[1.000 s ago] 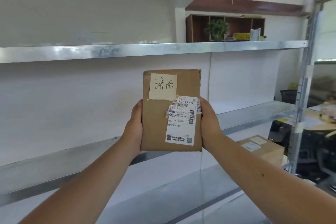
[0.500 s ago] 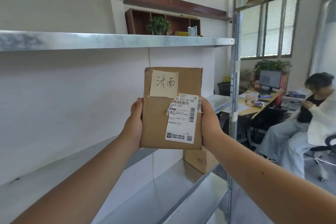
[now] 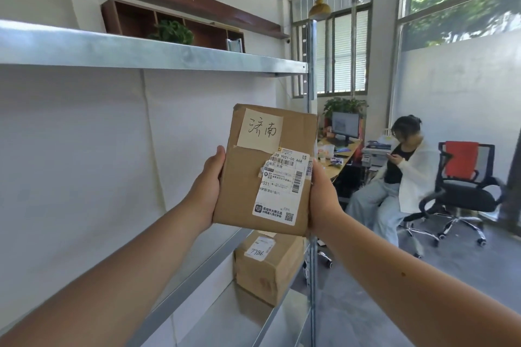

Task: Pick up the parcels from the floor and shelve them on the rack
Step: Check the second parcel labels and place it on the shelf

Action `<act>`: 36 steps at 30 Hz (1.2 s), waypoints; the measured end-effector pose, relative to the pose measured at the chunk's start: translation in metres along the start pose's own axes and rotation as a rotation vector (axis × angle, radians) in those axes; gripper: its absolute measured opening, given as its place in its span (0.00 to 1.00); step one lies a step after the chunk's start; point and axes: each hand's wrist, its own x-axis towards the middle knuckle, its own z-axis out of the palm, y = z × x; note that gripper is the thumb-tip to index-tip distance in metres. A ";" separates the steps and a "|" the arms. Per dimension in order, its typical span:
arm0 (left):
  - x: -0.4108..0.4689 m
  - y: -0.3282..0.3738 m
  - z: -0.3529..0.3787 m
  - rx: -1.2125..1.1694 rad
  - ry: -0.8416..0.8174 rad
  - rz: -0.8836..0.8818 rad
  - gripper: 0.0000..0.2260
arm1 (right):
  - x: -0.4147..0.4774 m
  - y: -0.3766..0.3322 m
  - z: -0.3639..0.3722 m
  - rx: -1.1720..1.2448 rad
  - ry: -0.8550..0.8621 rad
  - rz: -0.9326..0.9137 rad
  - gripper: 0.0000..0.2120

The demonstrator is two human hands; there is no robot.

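Observation:
I hold a flat brown cardboard parcel (image 3: 245, 177) upright in front of me, its face towards the camera. It carries a pale note with handwriting and a white shipping label. My left hand (image 3: 207, 186) grips its left edge and my right hand (image 3: 321, 194) grips its right edge. The parcel hangs in the air in front of the right end of the metal rack (image 3: 158, 53), between an upper shelf and a lower shelf edge (image 3: 197, 276). A second cardboard parcel (image 3: 267, 265) marked 7786 stands on a lower shelf, just below the held one.
The rack's right upright post (image 3: 311, 65) stands just behind the held parcel. To the right, a person (image 3: 406, 177) sits by a desk (image 3: 338, 155) with a monitor. A black office chair (image 3: 462, 191) stands on the grey floor beyond. Two yellow lamps hang overhead.
The view has swung to the right along the rack, bringing the post, the seated person and the chair into sight. The parcel stays held in both hands, now slightly tilted.

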 end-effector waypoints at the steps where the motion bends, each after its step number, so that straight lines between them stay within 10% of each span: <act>1: 0.009 -0.002 0.005 0.003 -0.025 -0.003 0.30 | 0.007 0.001 -0.004 0.000 0.021 -0.002 0.31; 10: 0.082 0.001 0.040 0.032 -0.135 -0.044 0.23 | 0.073 -0.007 -0.036 -0.104 0.106 0.009 0.17; 16: 0.128 0.014 0.044 0.202 -0.015 -0.109 0.24 | 0.129 -0.007 -0.046 -0.131 0.017 0.103 0.29; 19: 0.150 0.024 0.043 0.286 0.095 -0.142 0.27 | 0.153 -0.011 -0.049 -0.130 -0.068 0.170 0.15; 28: 0.187 0.030 0.058 0.738 0.419 -0.024 0.19 | 0.206 0.003 -0.058 -0.146 -0.164 0.348 0.20; 36: 0.208 0.035 0.062 1.190 0.384 0.068 0.19 | 0.219 0.012 -0.064 -0.155 -0.189 0.434 0.16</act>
